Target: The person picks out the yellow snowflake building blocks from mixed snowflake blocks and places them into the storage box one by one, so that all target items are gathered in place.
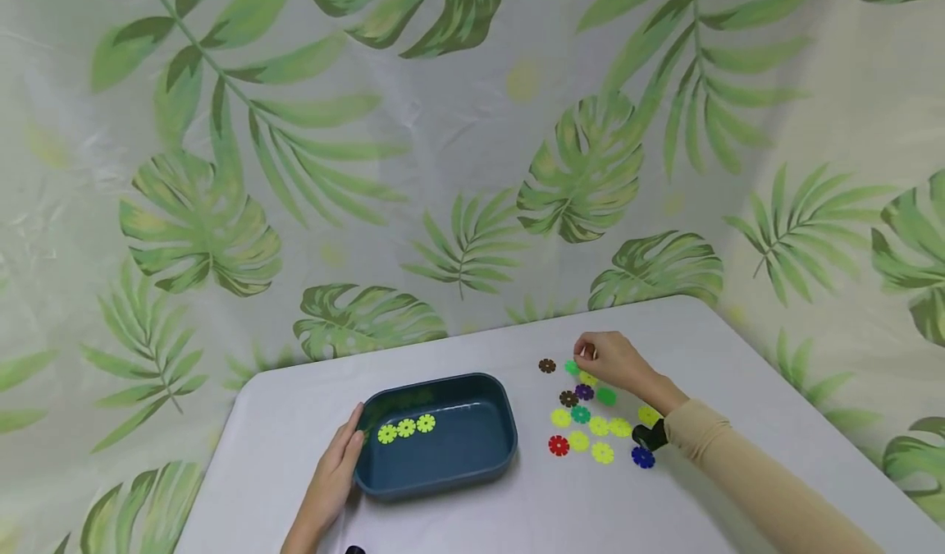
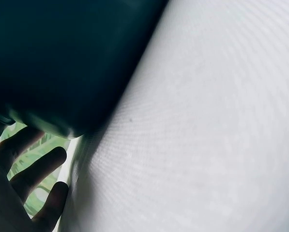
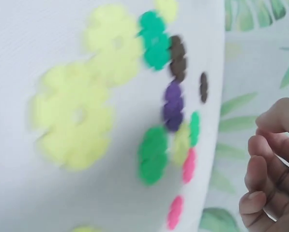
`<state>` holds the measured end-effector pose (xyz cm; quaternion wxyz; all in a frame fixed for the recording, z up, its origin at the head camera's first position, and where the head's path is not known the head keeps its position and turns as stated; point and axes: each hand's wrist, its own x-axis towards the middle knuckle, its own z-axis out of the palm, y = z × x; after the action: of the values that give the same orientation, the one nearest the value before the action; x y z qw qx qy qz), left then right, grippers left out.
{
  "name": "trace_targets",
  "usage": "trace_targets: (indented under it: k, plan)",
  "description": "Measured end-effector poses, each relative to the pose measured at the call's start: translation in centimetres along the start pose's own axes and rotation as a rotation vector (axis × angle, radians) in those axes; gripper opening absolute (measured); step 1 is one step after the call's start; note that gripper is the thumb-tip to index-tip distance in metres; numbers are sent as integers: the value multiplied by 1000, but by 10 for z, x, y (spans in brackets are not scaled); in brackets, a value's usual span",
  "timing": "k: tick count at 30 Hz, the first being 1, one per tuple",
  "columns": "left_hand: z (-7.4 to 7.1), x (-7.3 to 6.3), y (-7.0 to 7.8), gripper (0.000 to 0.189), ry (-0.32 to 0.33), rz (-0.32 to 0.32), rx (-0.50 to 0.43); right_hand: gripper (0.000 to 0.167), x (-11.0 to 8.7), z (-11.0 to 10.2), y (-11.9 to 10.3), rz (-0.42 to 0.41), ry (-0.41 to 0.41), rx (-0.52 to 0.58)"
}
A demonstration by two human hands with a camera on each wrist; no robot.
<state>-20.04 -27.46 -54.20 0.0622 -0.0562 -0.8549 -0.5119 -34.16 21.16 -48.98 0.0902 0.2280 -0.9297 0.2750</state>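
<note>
My left hand (image 1: 335, 468) lies along the left end of a dark blue rectangular tray (image 1: 443, 486), touching its rim. In the left wrist view several fingers (image 2: 41, 166) extend beside the tray's outer wall. Inside the tray, three yellow-green notched plastic discs (image 1: 406, 428) sit in a row. Over the far side of the scattered discs hovers my right hand (image 1: 616, 361), beside a green disc (image 1: 572, 367). Its fingers (image 3: 257, 171) are curled, thumb against index fingertip, with nothing visible between them. Two pink discs (image 3: 189, 165) show in the right wrist view.
Right of the tray lie several flat discs, among them a red one (image 1: 559, 446), a blue one (image 1: 643, 457), a purple one (image 1: 584, 391) and a brown one (image 1: 547, 365). A leaf-patterned curtain (image 1: 472, 168) hangs behind the white table (image 1: 443, 525).
</note>
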Motion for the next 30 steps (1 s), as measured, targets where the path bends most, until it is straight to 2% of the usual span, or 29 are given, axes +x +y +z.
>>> trace_targets:
  k: [4, 9, 16, 20, 30]
  plan:
    - [1, 0, -2, 53, 5, 1, 6, 5, -14, 2, 21, 48, -13, -21]
    - [1, 0, -2, 52, 11, 1, 8, 8, -25, 4, 34, 110, -43, -14]
    - [0, -1, 0, 52, 15, 0, -2, 19, -32, 5, 36, 167, -97, 17]
    - [1, 0, -1, 52, 13, 7, 2, 24, -33, 7, 36, 185, -119, -4]
    - [2, -2, 2, 52, 14, -14, 11, 28, -32, 12, 35, 192, -121, -11]
